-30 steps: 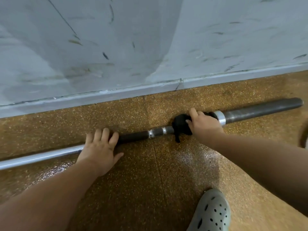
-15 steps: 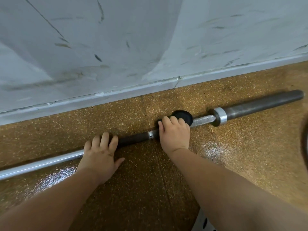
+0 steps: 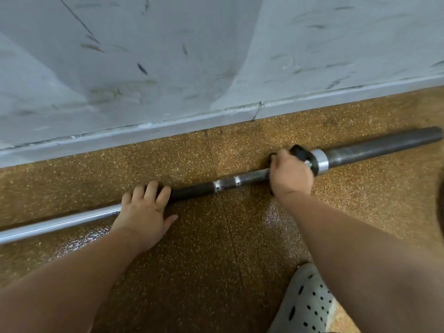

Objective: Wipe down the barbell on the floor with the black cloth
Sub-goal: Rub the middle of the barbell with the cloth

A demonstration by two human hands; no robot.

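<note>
A long barbell (image 3: 225, 183) lies on the speckled brown floor, parallel to the wall. Its left part is shiny silver, its middle is dark with silver rings, and a thick dark sleeve sits at the right behind a silver collar. My right hand (image 3: 290, 176) grips the black cloth (image 3: 300, 151) wrapped round the shaft, right next to the collar. Most of the cloth is hidden under that hand. My left hand (image 3: 144, 210) presses down on the bar where silver meets dark, with its fingers laid over the shaft.
A scuffed grey wall with a pale baseboard (image 3: 168, 127) runs close behind the bar. My grey perforated clog (image 3: 307, 304) stands on the floor at the bottom right. A wet shiny patch (image 3: 79, 239) shows near the left forearm.
My right hand slid the cloth left along the shaft, then back right to the collar. The left hand stayed in place on the bar.
</note>
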